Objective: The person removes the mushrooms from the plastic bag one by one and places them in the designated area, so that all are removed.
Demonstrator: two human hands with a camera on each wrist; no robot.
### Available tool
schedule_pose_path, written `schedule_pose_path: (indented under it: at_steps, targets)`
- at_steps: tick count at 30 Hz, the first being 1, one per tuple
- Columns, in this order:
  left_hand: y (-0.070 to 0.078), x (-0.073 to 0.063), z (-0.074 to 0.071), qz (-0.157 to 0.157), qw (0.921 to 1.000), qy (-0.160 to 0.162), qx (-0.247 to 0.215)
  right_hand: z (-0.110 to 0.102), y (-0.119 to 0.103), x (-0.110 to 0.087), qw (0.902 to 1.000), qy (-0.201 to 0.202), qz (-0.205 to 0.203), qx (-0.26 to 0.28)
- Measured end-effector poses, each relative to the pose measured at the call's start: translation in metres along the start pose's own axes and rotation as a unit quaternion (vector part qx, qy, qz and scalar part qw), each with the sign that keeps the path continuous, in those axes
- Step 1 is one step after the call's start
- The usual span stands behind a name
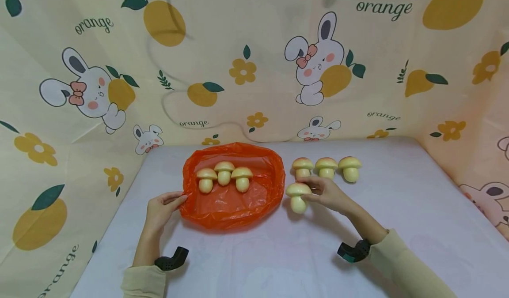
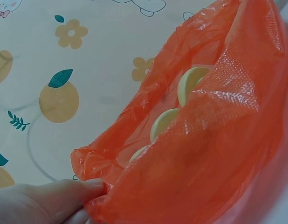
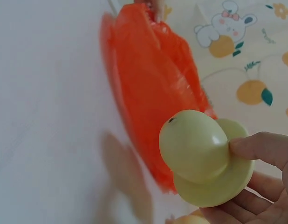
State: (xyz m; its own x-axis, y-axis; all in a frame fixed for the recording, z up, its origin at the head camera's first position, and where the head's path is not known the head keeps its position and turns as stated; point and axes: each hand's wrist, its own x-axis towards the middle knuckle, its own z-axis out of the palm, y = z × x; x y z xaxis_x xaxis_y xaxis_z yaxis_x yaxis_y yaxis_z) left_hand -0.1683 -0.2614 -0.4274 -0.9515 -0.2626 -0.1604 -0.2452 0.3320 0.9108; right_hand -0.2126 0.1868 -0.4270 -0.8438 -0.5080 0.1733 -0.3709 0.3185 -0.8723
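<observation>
A red plastic bag (image 1: 234, 205) lies with its mouth spread wide on the table, three toy mushrooms (image 1: 224, 173) inside it. At its left rim my left hand (image 1: 161, 209) pinches the plastic between thumb and fingers; the left wrist view shows the thumb (image 2: 90, 184) over the bag's edge. My right hand (image 1: 326, 195) holds another mushroom (image 1: 298, 197) by its cap, just right of the bag, its shadow falling on the table. In the right wrist view this mushroom (image 3: 195, 144) has its pale stem toward the camera, thumb on one side and fingers under the cap.
Behind my right hand, three more mushrooms (image 1: 327, 167) stand in a row on the white table (image 1: 254, 262). A printed cloth (image 1: 246, 33) with rabbits and oranges rises at the table's back and sides. Each wrist wears a black camera (image 1: 172, 259).
</observation>
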Motion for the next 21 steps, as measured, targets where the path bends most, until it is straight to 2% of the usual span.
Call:
schedule_pose_path:
  at_steps: [11, 21]
  targets:
    - [-0.001, 0.001, 0.000, -0.006, 1.0000, -0.003, -0.004, -0.005, 0.017, 0.000, 0.9992, -0.009, 0.025, -0.030]
    - [-0.001, 0.001, -0.001, -0.004, 0.9999, -0.005, -0.008, -0.010, 0.026, -0.003, 0.9977, -0.002, 0.009, -0.068]
